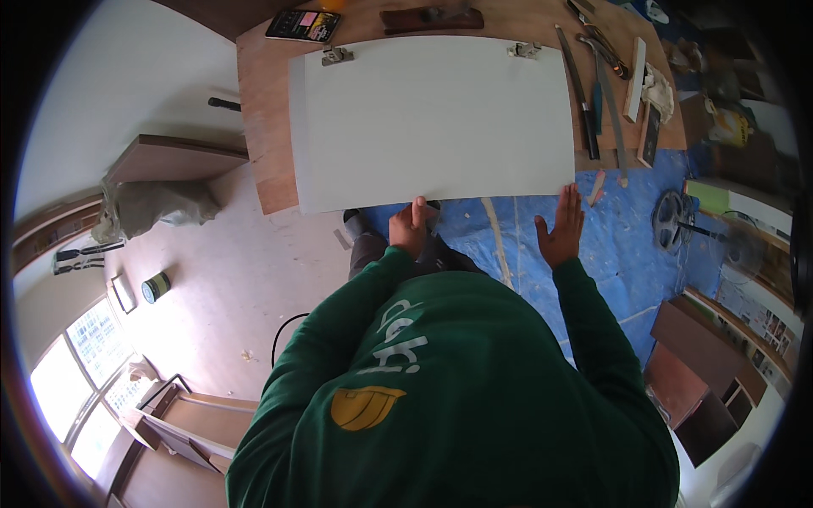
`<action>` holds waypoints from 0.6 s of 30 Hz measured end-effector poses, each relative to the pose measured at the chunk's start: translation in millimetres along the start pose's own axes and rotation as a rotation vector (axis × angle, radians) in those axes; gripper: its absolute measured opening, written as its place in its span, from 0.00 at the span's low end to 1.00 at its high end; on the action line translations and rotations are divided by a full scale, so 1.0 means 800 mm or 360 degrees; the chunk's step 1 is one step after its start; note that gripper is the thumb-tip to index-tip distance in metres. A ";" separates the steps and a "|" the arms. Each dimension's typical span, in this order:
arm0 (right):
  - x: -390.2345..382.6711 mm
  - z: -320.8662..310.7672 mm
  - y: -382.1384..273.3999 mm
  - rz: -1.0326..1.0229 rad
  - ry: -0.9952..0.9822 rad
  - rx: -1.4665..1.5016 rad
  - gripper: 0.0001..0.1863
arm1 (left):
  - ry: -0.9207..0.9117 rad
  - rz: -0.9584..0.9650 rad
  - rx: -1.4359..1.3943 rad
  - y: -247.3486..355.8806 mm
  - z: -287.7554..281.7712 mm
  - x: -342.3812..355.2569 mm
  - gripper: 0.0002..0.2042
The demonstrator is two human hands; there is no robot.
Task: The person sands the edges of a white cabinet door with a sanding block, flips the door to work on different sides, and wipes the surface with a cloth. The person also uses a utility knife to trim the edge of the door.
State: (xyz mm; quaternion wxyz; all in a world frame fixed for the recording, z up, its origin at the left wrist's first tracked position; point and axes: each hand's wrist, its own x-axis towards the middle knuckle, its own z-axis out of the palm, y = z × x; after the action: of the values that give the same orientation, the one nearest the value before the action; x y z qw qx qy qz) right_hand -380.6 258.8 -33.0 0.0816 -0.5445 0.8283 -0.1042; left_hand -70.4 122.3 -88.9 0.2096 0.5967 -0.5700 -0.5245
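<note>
A large white sheet of paper (pixel 432 118) lies on the wooden work table, its near edge hanging out toward me. Two metal bulldog clips, one on the left (pixel 337 56) and one on the right (pixel 523 52), grip its far edge. My left hand (pixel 408 229) is closed at the middle of the near edge, thumb on top, with the other fingers curled and partly hidden. At the sheet's near right corner my right hand (pixel 561 229) is open, its fingers stretched out together and the thumb apart. The fingertips touch the corner or lie just beside it.
Right of the sheet, a handsaw (pixel 578 93), a hammer (pixel 598 68) and other tools lie on the wooden table (pixel 271 169). A dark booklet (pixel 302 26) sits at the far left. Blue plastic sheeting (pixel 542 254) covers the floor. A fan (pixel 735 251) stands right, a tin (pixel 156 288) left.
</note>
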 end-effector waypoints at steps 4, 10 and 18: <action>0.001 0.001 -0.005 -0.0011 0.0013 0.0046 0.47 | -0.0160 0.0132 -0.0040 0.017 0.035 0.003 0.33; 0.001 -0.004 -0.005 -0.0014 -0.0007 0.0015 0.49 | -0.0382 0.0328 0.0085 0.045 0.104 0.014 0.29; 0.036 -0.028 0.010 -0.0337 0.0453 0.0052 0.13 | -0.1368 0.0265 0.0631 0.038 0.156 0.020 0.27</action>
State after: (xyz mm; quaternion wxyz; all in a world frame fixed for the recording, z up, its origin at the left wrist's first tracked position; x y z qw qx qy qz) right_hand -404.7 237.6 -14.1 -0.0390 -0.6070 0.7677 -0.2017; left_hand -195.5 143.6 -114.3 -0.1214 0.3066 -0.7400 -0.5862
